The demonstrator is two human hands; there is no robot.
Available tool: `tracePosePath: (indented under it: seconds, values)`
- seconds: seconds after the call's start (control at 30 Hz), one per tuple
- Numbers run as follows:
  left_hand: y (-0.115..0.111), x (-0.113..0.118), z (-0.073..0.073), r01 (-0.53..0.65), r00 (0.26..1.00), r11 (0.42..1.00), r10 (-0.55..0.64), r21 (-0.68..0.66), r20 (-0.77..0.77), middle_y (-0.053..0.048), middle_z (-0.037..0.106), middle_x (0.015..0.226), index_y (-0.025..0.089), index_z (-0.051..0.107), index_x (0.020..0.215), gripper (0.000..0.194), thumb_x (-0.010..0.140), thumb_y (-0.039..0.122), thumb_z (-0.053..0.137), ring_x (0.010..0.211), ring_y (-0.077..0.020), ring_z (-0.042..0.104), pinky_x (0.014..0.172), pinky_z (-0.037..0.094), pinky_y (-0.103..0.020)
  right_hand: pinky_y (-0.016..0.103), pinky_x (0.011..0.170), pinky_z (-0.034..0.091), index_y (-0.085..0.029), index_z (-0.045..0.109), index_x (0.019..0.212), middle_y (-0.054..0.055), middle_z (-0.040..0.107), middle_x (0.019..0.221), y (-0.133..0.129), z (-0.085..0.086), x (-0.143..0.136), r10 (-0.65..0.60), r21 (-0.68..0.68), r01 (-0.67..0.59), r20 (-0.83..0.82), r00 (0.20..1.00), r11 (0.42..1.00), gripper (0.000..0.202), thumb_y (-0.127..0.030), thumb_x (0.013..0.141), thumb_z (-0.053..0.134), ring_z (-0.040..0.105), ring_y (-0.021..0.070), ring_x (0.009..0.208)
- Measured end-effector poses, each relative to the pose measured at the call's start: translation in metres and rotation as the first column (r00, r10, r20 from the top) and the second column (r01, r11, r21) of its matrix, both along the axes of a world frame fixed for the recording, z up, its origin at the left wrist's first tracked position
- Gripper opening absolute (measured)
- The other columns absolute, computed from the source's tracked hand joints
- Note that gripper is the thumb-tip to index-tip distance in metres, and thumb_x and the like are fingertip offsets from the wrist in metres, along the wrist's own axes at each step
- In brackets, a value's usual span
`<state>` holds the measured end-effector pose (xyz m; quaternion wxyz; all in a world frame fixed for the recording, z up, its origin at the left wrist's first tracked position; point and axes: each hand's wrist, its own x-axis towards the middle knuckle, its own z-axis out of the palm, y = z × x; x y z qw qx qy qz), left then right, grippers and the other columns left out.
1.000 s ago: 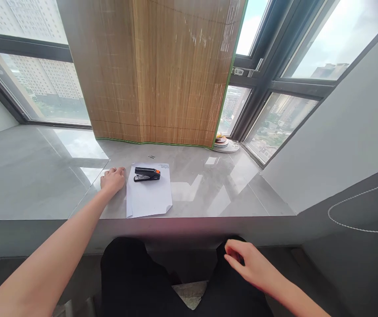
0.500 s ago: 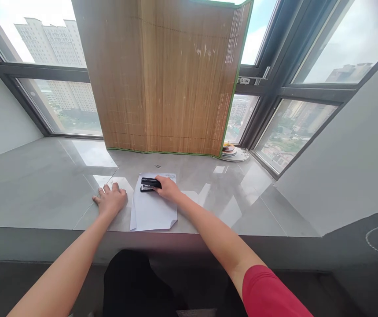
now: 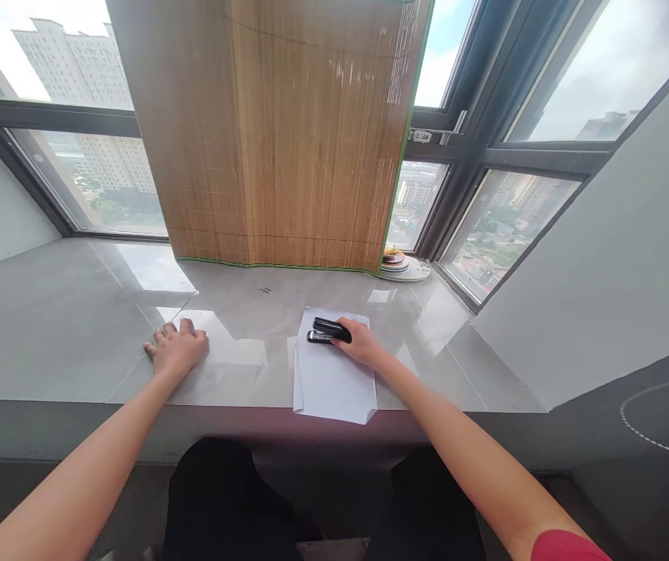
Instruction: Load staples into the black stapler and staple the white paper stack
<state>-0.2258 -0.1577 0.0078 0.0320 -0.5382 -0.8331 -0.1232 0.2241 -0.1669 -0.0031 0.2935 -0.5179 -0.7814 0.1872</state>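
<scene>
A black stapler point(image 3: 329, 331) lies over the upper part of some white paper sheets point(image 3: 334, 382), its jaw end pointing left. My right hand point(image 3: 360, 341) is wrapped round the stapler's right end. The sheets rest on the tiled sill, and their lower edge reaches past its front edge. Well to the left, my left hand point(image 3: 176, 347) lies on the sill with fingers spread, holding nothing. Several tiny dark bits, perhaps staples point(image 3: 265, 291), lie behind the paper; they are too small to make out surely.
A bamboo blind point(image 3: 287, 156) hangs down to the back of the sill point(image 3: 47, 335). Stacked plates or discs point(image 3: 404, 269) stand at the right back corner by the window frame. A white cord point(image 3: 632, 425) loops at the far right.
My right hand has moved to the right, taking the stapler and the sheets along. The sheets now overhang the front edge. My left hand remains spread on the sill; the view has shifted slightly.
</scene>
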Motion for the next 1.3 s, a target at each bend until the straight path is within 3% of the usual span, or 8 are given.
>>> tracePosePath:
  seconds: [0.23,0.37,0.53,0.67,0.8,1.0,1.13,1.3]
  values:
    - [0.000,0.001,0.002,-0.015,1.000,1.000,0.015,-0.012,-0.014,-0.034,0.049,0.156,0.010,0.063,0.143,0.054,0.104,0.039,0.039,0.144,-0.0505,0.047,0.115,0.035,-0.071,0.034,0.087,0.048,-0.022,0.070,0.110,0.005,0.073,0.100,0.017,-0.005,-0.009,0.030,-0.007,-0.031,-0.051,0.998,1.000,0.022,-0.031,0.090,0.074,0.065,0.0228,0.092]
    - [0.001,-0.002,0.002,-0.012,1.000,0.999,0.012,-0.036,0.011,-0.034,0.049,0.156,0.011,0.061,0.146,0.056,0.104,0.040,0.038,0.144,-0.0506,0.046,0.114,0.035,-0.070,0.036,0.096,0.052,-0.026,0.069,0.125,0.006,0.075,0.118,0.029,0.001,0.014,0.171,-0.101,-0.215,-0.333,0.927,0.971,0.049,-0.043,0.082,0.085,0.069,0.0233,0.107]
    - [-0.001,-0.003,0.004,0.009,0.999,0.999,-0.007,-0.051,0.043,-0.034,0.044,0.159,0.009,0.057,0.148,0.058,0.105,0.041,0.035,0.146,-0.0517,0.043,0.115,0.032,-0.071,0.025,0.059,0.047,-0.023,0.051,0.069,-0.002,0.059,0.068,0.053,-0.002,0.083,-0.218,-0.153,0.174,-0.856,0.468,0.973,0.044,-0.055,0.084,0.077,0.052,0.0118,0.060]
    - [-0.001,-0.001,0.005,-0.006,0.999,0.999,0.008,-0.039,0.048,-0.034,0.044,0.159,0.010,0.058,0.147,0.056,0.105,0.040,0.037,0.146,-0.0511,0.043,0.115,0.031,-0.070,0.023,0.043,0.032,-0.026,0.028,0.064,-0.009,0.032,0.053,0.063,-0.012,0.118,-0.355,-0.284,0.323,-0.916,0.188,0.903,0.053,-0.049,0.079,0.072,0.031,0.0086,0.046]
    - [-0.002,0.000,0.005,0.011,0.999,1.000,-0.011,-0.007,0.053,-0.035,0.045,0.158,0.008,0.059,0.146,0.056,0.103,0.040,0.041,0.145,-0.0529,0.044,0.113,0.032,-0.070,0.023,0.042,0.030,-0.026,0.030,0.067,-0.008,0.038,0.055,0.062,-0.017,0.113,-0.372,-0.285,0.309,-0.888,0.271,0.907,0.051,-0.047,0.075,0.075,0.033,0.0087,0.046]
    - [0.000,-0.005,0.001,-0.001,0.996,1.000,0.000,0.016,0.085,-0.033,0.046,0.158,0.013,0.060,0.149,0.056,0.104,0.041,0.044,0.146,-0.0526,0.043,0.115,0.031,-0.071,0.026,0.052,0.031,-0.025,0.037,0.063,-0.006,0.041,0.056,0.060,-0.020,0.099,-0.408,-0.194,0.370,-0.602,0.687,0.909,0.039,-0.049,0.080,0.063,0.036,0.0116,0.054]
    - [-0.001,-0.001,0.004,0.033,0.997,0.986,-0.043,0.163,0.060,-0.025,0.052,0.154,0.021,0.062,0.147,0.050,0.101,0.031,0.049,0.143,-0.0482,0.048,0.114,0.038,-0.068,0.028,0.058,0.032,-0.025,0.038,0.062,-0.005,0.042,0.057,0.064,-0.018,0.093,-0.449,-0.185,0.410,-0.333,0.829,0.893,0.034,-0.044,0.084,0.055,0.040,0.0142,0.060]
    - [0.022,0.062,0.023,0.403,0.872,0.854,-0.468,0.330,0.145,-0.014,0.070,0.126,0.019,0.076,0.104,0.038,0.094,0.011,0.041,0.111,-0.0289,0.067,0.101,0.052,-0.043,0.029,0.061,0.031,-0.024,0.040,0.062,-0.004,0.045,0.060,0.070,-0.017,0.089,-0.475,-0.141,0.458,-0.129,0.870,0.877,0.029,-0.033,0.085,0.054,0.041,0.0157,0.064]
